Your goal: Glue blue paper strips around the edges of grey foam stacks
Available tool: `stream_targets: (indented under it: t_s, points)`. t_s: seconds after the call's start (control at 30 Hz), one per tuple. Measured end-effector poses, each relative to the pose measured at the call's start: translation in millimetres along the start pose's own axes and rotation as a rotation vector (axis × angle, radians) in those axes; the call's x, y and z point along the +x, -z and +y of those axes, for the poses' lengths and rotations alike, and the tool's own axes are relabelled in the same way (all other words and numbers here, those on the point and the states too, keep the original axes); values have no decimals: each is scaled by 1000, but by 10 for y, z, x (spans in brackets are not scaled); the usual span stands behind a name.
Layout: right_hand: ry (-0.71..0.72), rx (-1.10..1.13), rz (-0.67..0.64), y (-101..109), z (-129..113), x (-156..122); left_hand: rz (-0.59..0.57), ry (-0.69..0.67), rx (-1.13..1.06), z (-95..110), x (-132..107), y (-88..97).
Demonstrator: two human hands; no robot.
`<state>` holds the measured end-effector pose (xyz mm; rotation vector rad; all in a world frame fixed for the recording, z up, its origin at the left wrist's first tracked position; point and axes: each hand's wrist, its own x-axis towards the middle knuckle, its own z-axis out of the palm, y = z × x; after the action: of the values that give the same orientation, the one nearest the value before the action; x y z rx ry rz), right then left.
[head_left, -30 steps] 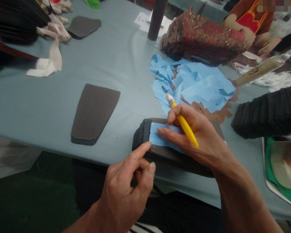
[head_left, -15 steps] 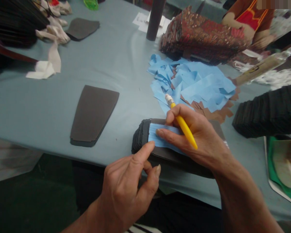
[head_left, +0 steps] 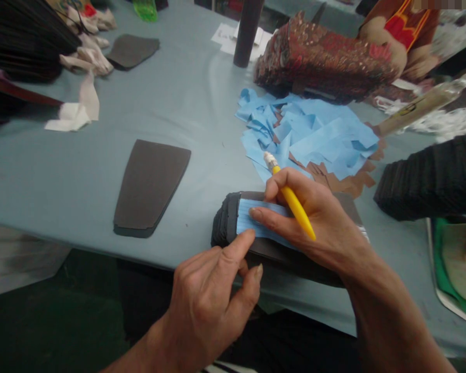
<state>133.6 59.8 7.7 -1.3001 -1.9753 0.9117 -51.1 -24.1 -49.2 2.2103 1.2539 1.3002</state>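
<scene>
A stack of dark grey foam pieces (head_left: 233, 220) lies at the table's near edge with a blue paper strip (head_left: 244, 220) on top. My right hand (head_left: 314, 217) grips a yellow craft knife (head_left: 293, 202) between thumb and fingers while its forefinger presses flat on the blue strip. My left hand (head_left: 213, 295) is below the stack. Its forefinger tip touches the strip's near left corner, and the other fingers are curled in with nothing in them.
A single dark foam piece (head_left: 149, 184) lies to the left. A heap of blue and brown paper scraps (head_left: 314, 134) sits behind the stack. Black stacked material (head_left: 431, 178) is at right, patterned red cloth pieces (head_left: 318, 57) and a dark cylinder (head_left: 246, 31) behind.
My left forefinger has moved up and right until it reaches the blue strip's corner. My right hand and the knife have stayed put.
</scene>
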Motion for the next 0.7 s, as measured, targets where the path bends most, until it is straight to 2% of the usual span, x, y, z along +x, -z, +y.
stream_targets:
  t_s: [0.17,0.47,0.7]
  points:
    - [-11,21,-16,1,-3,1,36,-72,111,26,75,52]
    - [-26,13,-3,-9,-6,-3,44,-86,134,45,67,38]
    - [-34,4,-5,-2,-25,5,13,-175,123,85,94,55]
